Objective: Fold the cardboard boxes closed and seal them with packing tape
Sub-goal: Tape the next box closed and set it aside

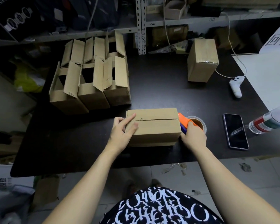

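A cardboard box (155,125) lies on the black table (160,88) in front of me, its top flaps folded down and meeting along a seam. My left hand (122,132) presses on the box's left end, fingers flat across the flaps and the thumb on the near side. My right hand (194,136) grips an orange and blue tape dispenser (185,122) with a roll of clear tape (198,123), held against the box's right end. A group of several boxes with open flaps (90,78) stands at the back left. One taped box (202,59) stands upright at the back right.
A black phone (235,131) lies to the right of the dispenser, a plastic bottle (268,122) beyond it. A white controller (236,85) with a cable lies further back right. Metal shelving (141,25) with clutter rises behind the table. The near table edge is just beneath my forearms.
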`<state>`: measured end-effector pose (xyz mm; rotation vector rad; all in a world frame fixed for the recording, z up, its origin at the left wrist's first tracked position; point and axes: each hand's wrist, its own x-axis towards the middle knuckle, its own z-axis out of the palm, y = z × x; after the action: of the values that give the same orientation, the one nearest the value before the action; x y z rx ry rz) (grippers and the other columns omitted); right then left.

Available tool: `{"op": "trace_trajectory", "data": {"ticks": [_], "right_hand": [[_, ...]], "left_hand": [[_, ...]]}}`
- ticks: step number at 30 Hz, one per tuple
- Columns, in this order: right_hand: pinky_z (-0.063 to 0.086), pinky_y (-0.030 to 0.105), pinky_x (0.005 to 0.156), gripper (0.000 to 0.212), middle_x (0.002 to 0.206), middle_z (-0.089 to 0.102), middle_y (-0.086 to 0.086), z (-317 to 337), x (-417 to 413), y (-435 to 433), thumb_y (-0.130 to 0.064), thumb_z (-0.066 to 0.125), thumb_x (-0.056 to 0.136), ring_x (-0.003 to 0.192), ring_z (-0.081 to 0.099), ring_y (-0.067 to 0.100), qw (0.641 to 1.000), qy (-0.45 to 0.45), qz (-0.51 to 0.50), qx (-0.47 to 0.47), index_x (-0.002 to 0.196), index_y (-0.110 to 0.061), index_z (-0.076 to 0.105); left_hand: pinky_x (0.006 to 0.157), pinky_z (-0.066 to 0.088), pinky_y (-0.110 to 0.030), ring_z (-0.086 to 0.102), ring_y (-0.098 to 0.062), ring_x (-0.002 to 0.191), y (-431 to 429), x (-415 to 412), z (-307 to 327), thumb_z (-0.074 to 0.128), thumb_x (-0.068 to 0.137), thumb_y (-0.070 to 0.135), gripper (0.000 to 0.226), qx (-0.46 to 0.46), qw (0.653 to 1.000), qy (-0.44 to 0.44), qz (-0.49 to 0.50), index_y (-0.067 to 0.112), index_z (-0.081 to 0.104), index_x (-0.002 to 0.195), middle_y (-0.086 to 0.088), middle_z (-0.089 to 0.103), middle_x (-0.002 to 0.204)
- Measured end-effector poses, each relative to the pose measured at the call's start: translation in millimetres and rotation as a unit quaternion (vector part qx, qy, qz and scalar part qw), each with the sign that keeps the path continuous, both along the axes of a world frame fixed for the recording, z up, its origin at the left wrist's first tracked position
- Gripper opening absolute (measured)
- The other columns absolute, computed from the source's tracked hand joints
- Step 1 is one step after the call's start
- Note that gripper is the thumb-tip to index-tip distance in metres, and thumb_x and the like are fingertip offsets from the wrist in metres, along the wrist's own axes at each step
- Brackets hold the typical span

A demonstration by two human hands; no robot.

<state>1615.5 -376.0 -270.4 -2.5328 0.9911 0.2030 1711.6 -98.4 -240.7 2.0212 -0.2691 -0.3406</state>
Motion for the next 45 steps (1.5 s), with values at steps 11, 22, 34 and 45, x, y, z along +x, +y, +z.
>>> {"op": "trace_trajectory", "data": {"ticks": [11,22,34,45], "right_hand": [[0.037,0.032,0.069,0.042,0.112,0.065,0.006,65.5,11.4,-0.3,-0.042,0.064,0.096,0.097,0.06,0.03,0.972,-0.215,-0.048,0.084,0.124,-0.012,0.053],[0.039,0.012,0.056,0.037,0.07,0.06,-0.01,140.3,-1.3,49.8,-0.04,0.088,0.079,0.06,0.053,0.004,0.898,-0.388,0.082,0.192,0.084,-0.019,0.058],[0.048,0.017,0.062,0.059,0.084,0.067,-0.012,152.5,-10.7,66.0,-0.049,0.096,0.062,0.074,0.065,0.011,0.875,-0.414,0.186,0.166,0.097,-0.015,0.062],[0.049,0.014,0.065,0.059,0.093,0.069,-0.009,145.3,-5.0,70.4,-0.04,0.097,0.066,0.079,0.066,0.009,0.884,-0.406,0.209,0.1,0.109,-0.016,0.064]], "left_hand": [[0.086,0.044,-0.023,0.052,-0.003,0.092,6.3,-6.9,7.4,0.07,0.087,0.063,0.047,0.06,0.998,-0.006,-0.037,0.081,0.046,0.123,0.021,0.039,0.115],[0.123,0.024,-0.04,0.022,-0.017,0.148,-16.9,21.6,86.0,0.061,0.101,0.047,0.036,0.048,0.998,-0.025,-0.015,0.035,0.067,0.134,0.003,0.028,0.158],[0.093,0.057,-0.054,0.069,-0.026,0.108,-25.8,16.1,179.4,0.071,0.095,0.038,0.024,-0.142,0.974,0.015,-0.175,0.02,0.078,0.109,0.001,0.076,0.106],[0.086,0.063,-0.04,0.067,-0.011,0.098,-27.3,1.0,180.6,0.066,0.102,0.027,0.008,-0.052,0.983,-0.16,-0.079,0.023,0.072,0.104,0.016,0.067,0.096]]}}
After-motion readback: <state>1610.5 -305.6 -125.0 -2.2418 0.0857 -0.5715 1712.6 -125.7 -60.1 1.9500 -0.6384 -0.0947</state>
